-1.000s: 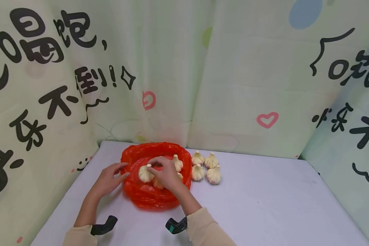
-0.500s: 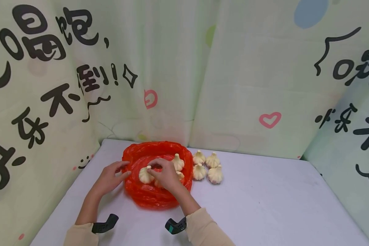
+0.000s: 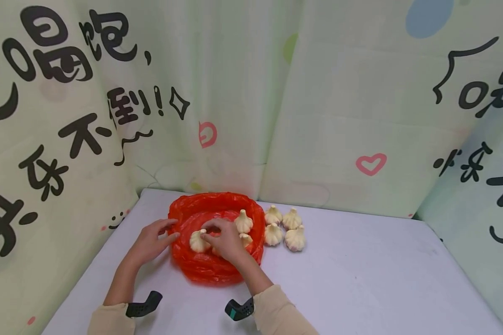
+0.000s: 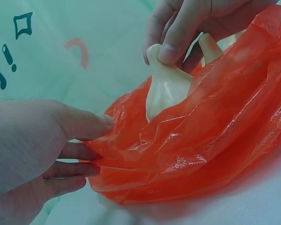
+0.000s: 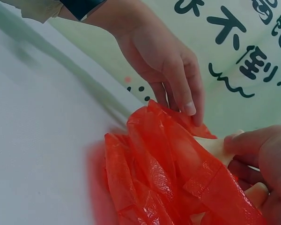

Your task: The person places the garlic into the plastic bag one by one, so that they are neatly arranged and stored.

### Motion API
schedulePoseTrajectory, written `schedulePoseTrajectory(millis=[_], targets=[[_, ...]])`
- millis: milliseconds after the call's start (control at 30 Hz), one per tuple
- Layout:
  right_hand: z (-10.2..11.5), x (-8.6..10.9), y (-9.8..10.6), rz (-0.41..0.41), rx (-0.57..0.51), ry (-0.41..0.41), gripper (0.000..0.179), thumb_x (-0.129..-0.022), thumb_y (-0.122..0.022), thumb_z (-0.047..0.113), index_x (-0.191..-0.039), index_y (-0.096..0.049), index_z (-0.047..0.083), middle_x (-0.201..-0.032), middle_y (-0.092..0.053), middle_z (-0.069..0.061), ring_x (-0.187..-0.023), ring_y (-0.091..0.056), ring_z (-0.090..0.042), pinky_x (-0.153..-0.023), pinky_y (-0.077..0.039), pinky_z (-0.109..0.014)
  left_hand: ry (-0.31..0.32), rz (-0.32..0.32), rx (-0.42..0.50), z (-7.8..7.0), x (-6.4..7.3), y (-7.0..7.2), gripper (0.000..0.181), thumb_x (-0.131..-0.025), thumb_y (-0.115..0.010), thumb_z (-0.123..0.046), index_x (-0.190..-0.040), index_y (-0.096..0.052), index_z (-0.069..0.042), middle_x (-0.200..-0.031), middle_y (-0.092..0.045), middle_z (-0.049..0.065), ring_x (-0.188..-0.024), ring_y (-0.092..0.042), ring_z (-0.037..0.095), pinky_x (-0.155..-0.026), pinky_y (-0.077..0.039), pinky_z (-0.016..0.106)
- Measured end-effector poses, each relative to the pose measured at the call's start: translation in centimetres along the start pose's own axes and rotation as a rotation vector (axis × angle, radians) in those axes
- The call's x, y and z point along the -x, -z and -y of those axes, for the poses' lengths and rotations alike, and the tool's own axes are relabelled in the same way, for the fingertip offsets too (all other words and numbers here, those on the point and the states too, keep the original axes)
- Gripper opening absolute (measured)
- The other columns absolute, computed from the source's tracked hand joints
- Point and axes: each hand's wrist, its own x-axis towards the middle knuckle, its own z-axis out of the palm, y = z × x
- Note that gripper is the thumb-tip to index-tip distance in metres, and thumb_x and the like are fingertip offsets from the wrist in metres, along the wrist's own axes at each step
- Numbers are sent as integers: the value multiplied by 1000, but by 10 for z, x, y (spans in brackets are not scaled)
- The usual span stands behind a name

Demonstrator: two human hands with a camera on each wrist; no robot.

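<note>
**Garlic pinched by its stem in the bag's mouth**

The right hand has thumb and fingertips closed on the stem of 1 garlic; its lower part sits below the bag's rim in the left wrist view. The left hand touches the rim with fingers fairly straight; whether it pinches the film is unclear.

The garlic should be light and firm, and the narrow stem looks the best hold: it flares into a round, ribbed body that would fill more of a grip. Its pale surface is smooth with a faint sheen, so a loose pinch might slip.

The bag is thin, glossy red film, limp and crumpled, likely to slide or drag if tugged. At least 2 more bulbs lie inside. On the white bench, just right of it, stands a cluster of 4, stems up.
</note>
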Motion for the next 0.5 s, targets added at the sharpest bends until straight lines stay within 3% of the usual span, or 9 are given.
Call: schedulePoseTrajectory(millis=[167, 400, 500], targets=[[-3, 0, -2, 27, 16, 0, 21, -87, -71, 19, -107, -71, 12, -103, -71, 5, -98, -63, -20, -88, -57, -32, 8, 4, 3, -1, 1, -1, 50, -92, -64, -24, -137, -51, -8, -138, -52, 20, -124, -51, 40, -91, -55, 48], [-5, 0, -4, 38, 25, 8, 18, -88, -71, 19, -105, -72, 12, -101, -72, 4, -93, -61, -20, -79, -52, -15, 6, 2, -4, 0, 1, -1, 49, -92, -65, -24, -136, -51, -8, -137, -52, 20, -123, -52, 40, -91, -56, 47], [-6, 0, -4, 41, 23, 24, 18, -88, -71, 19, -105, -72, 12, -100, -72, 4, -92, -61, -20, -78, -51, -14, 6, 2, -4, 1, 1, -1, 49, -92, -64, -24, -137, -51, -8, -138, -52, 20, -123, -51, 40, -91, -56, 47]])
